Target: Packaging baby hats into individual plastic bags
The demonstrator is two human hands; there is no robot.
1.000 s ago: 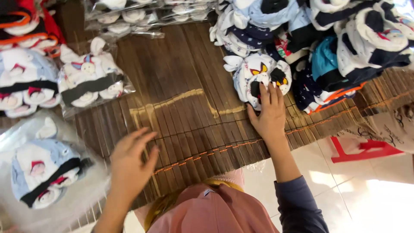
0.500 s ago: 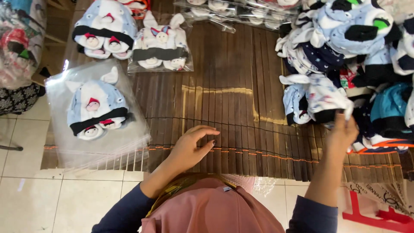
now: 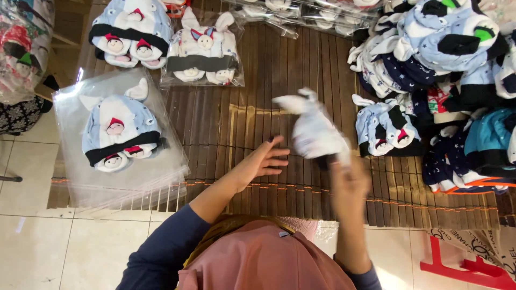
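A dark slatted bamboo bench (image 3: 258, 80) carries everything. At its right edge lies a big heap of loose baby hats (image 3: 457, 70) in blue, navy and white. At the left, a large clear plastic bag (image 3: 115, 137) holds one pale blue hat with a black band. Above it sits a smaller clear packet (image 3: 203, 49) with a white eared hat inside. The right hand (image 3: 349, 182) has its grip closed on a white baby hat (image 3: 317, 131), held above the bench centre; it is blurred, perhaps patterned. The left hand (image 3: 263, 161) hovers just beside it, fingers spread, holding nothing.
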